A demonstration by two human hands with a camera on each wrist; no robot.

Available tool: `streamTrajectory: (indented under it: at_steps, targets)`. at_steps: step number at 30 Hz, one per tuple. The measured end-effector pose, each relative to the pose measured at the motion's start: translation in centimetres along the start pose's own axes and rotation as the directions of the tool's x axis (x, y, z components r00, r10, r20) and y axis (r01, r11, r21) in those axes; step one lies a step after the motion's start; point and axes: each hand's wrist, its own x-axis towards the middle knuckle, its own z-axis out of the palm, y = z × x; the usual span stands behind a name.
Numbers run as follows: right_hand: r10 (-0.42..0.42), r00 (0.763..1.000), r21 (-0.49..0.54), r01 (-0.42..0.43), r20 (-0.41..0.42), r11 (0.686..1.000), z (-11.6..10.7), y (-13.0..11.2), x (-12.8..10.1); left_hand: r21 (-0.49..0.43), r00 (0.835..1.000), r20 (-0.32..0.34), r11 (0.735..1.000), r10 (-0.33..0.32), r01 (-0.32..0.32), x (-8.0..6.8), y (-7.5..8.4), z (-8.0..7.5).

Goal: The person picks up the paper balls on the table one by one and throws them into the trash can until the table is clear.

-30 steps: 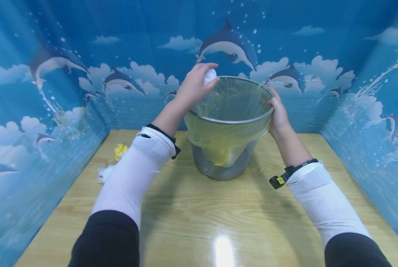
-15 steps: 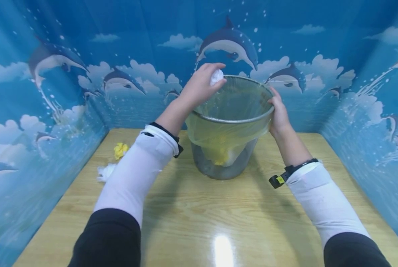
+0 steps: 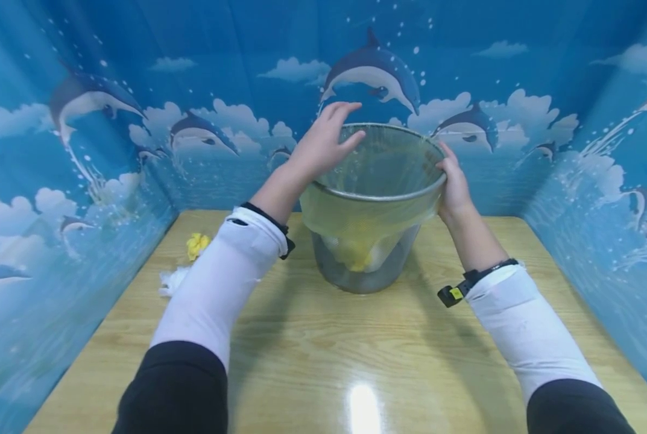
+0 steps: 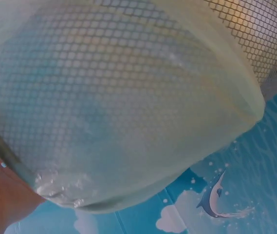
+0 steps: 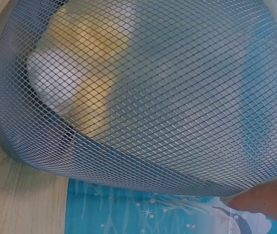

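A grey wire-mesh wastebasket stands on the table, lined with a translucent yellowish plastic bag folded out over its rim. My left hand is above the left of the rim, its thumb and fingers spread apart with nothing between them. On the right, my right hand grips the basket's rim, thumb inside and part of the hand hidden behind the bag. Through the mesh in the right wrist view, crumpled yellow paper and crumpled white paper lie low in the bag.
Crumpled yellow paper lies on the wooden table at the left. Just in front of it is crumpled white paper, partly hidden by my left sleeve. A blue dolphin-print curtain surrounds the table at the back and sides.
My left hand moved slightly right over the basket, then let go of the white paper ball, which is gone from its fingers. The right hand has stayed on the rim.
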Motion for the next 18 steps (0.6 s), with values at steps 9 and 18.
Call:
streamTrajectory:
  at_steps: [9,18]
  targets:
    - [-0.004,1.0,0.007,0.004,0.003,1.0,-0.1,-0.2,-0.2,0.028,0.994,-0.104,0.999,-0.024,0.027,-0.5,-1.2,-0.1]
    - [0.008,1.0,-0.007,-0.008,0.005,1.0,-0.1,-0.2,-0.2,0.02,0.976,-0.209,0.998,-0.059,0.065,-1.5,-3.6,-1.0]
